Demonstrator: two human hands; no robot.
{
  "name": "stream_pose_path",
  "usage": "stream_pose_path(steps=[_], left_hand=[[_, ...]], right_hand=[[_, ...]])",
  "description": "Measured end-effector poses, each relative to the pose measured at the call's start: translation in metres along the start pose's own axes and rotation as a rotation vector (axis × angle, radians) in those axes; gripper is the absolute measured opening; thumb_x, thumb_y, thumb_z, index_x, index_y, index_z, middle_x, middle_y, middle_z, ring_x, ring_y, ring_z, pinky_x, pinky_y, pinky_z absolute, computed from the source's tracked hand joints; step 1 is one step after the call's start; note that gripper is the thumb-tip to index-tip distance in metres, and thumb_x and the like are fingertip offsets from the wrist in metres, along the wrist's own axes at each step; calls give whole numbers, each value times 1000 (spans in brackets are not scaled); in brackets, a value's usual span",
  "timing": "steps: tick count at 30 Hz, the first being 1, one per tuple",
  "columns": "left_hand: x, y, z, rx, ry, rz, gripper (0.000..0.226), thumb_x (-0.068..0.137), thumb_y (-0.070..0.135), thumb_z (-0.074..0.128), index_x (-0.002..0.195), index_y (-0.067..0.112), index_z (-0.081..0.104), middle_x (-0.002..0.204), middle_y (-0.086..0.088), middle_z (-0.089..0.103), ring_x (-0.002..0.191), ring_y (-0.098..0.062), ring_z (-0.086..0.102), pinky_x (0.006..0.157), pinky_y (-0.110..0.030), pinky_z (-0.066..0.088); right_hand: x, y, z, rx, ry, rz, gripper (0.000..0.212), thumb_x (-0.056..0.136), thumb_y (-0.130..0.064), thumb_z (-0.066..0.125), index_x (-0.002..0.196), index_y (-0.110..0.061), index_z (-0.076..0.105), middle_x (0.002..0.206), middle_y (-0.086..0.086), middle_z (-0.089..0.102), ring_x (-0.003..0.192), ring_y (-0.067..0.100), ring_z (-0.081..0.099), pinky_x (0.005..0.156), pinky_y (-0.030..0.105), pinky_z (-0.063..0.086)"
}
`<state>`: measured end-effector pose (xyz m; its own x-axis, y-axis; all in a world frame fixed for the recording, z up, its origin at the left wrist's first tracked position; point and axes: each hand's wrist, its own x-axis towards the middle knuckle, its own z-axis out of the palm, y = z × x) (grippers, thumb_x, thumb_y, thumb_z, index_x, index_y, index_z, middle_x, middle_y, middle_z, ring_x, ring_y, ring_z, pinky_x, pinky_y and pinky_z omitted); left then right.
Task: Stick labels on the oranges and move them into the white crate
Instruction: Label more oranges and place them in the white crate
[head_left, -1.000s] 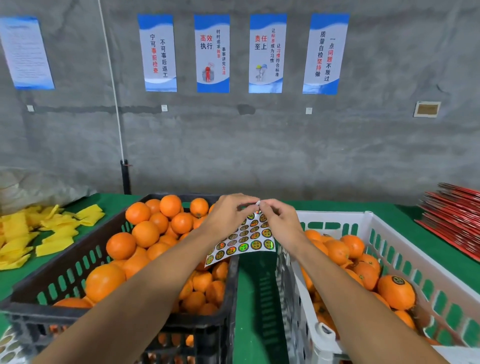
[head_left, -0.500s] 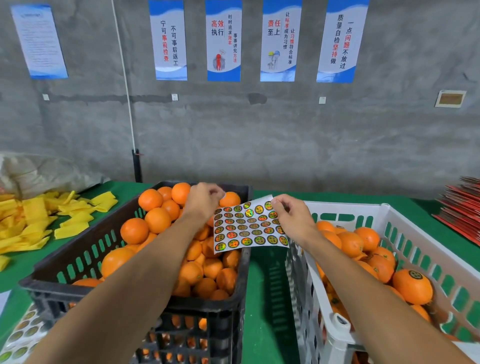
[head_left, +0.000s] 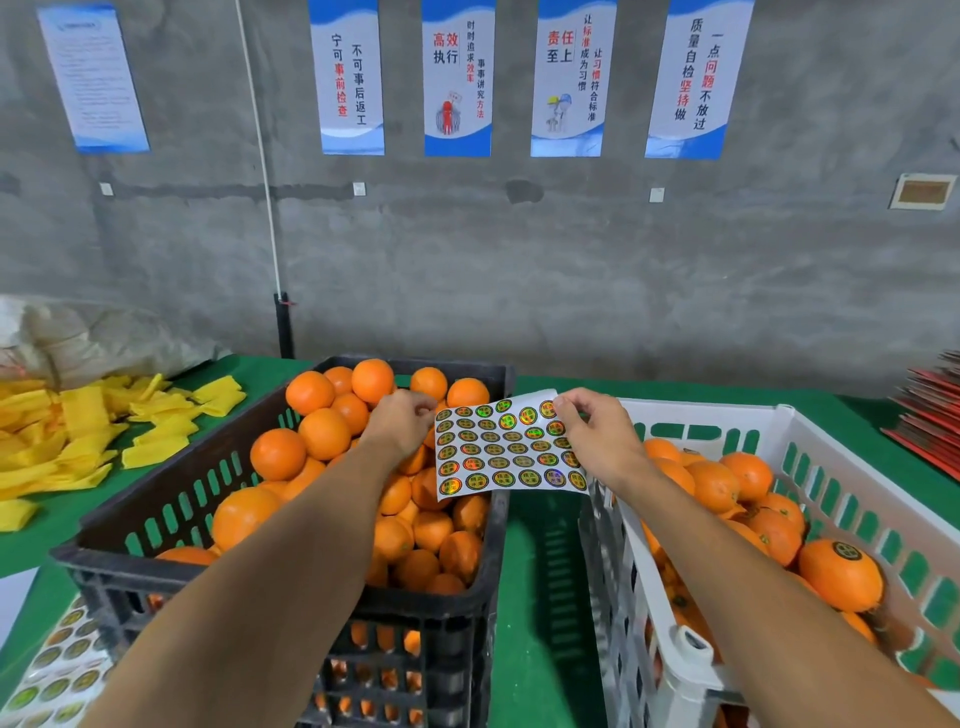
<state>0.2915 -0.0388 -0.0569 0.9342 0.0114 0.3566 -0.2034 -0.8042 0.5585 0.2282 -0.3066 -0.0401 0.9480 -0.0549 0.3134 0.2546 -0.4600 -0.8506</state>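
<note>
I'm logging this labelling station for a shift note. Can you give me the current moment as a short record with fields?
setting: green table against a grey wall
left hand: over the black crate, fingers curled, contents unclear
right hand: pinches the sticker sheet by its top corner
black crate: heaped with oranges
white crate: part filled, labelled orange on top
other: yellow pieces at left

"高效执行" on wall poster (head_left: 457, 78)
</note>
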Motion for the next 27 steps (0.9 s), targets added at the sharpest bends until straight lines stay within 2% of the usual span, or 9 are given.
stream_pose_path(steps=[5, 8, 10, 13, 17, 20, 22, 25, 27], left_hand=[[1, 9, 8, -39, -79, -19, 29, 104, 11, 56, 131, 16, 67, 115, -5, 73, 94, -17, 64, 80, -27, 51], [3, 10, 14, -28, -118, -56, 15, 102, 12, 55, 103, 16, 70, 88, -3, 73, 77, -18, 66, 70, -28, 55], [4, 11, 18, -123, -94, -119, 21, 101, 20, 53, 83, 17, 61, 80, -4, 67, 72, -21, 63, 81, -38, 56], [-2, 12, 19, -336, -109, -207, 27, 99, 25, 53, 74, 16, 50, 80, -11, 63, 77, -30, 60, 93, -46, 51], [-1, 5, 19, -444, -12, -181, 27, 103, 16, 51, 86, 37, 56, 116, -16, 66, 110, -37, 61, 107, -52, 48], [3, 6, 16, -451, 70, -132, 38, 104, 11, 47, 89, 46, 49, 100, 7, 60, 102, -21, 55, 102, -44, 48], [5, 12, 16, -597, 74, -271, 31, 101, 14, 51, 81, 37, 52, 88, 5, 59, 94, -22, 56, 95, -44, 50], [4, 18, 18, -613, 33, -490, 27, 94, 21, 56, 69, 19, 46, 61, -2, 55, 63, -21, 53, 69, -37, 47], [8, 20, 19, -516, -5, -457, 15, 93, 16, 54, 78, 15, 51, 69, -7, 60, 68, -24, 58, 72, -39, 49]], right_hand=[[0, -1, 1, -17, -3, -13, 19, 107, -32, 51, 104, -25, 68, 97, -8, 75, 80, 7, 75, 64, 26, 63], [0, -1, 1, -13, -19, -4, 19, 107, -32, 52, 105, -23, 68, 97, -7, 75, 82, 9, 75, 69, 30, 65], [-1, -2, 0, -11, -17, 0, 20, 107, -31, 52, 106, -22, 69, 99, -5, 76, 84, 10, 75, 71, 33, 65], [-1, -2, 0, -19, -14, -2, 19, 107, -31, 52, 105, -23, 68, 98, -7, 75, 82, 10, 75, 70, 32, 65], [-1, -3, 0, -22, -29, 2, 18, 107, -31, 52, 102, -24, 68, 97, -7, 75, 81, 10, 75, 69, 32, 65], [-2, -4, 1, -21, -34, 4, 18, 107, -31, 52, 102, -25, 68, 97, -6, 75, 81, 10, 76, 69, 32, 65], [-3, -5, 0, -26, -37, 9, 18, 107, -32, 52, 104, -24, 68, 98, -6, 75, 83, 11, 76, 71, 35, 66], [-5, -7, 1, -32, -34, 16, 19, 107, -32, 52, 103, -23, 68, 97, -6, 76, 80, 10, 76, 71, 34, 66], [-5, -7, 1, -23, -36, 16, 18, 107, -32, 53, 101, -23, 68, 97, -4, 76, 79, 10, 76, 71, 33, 66]])
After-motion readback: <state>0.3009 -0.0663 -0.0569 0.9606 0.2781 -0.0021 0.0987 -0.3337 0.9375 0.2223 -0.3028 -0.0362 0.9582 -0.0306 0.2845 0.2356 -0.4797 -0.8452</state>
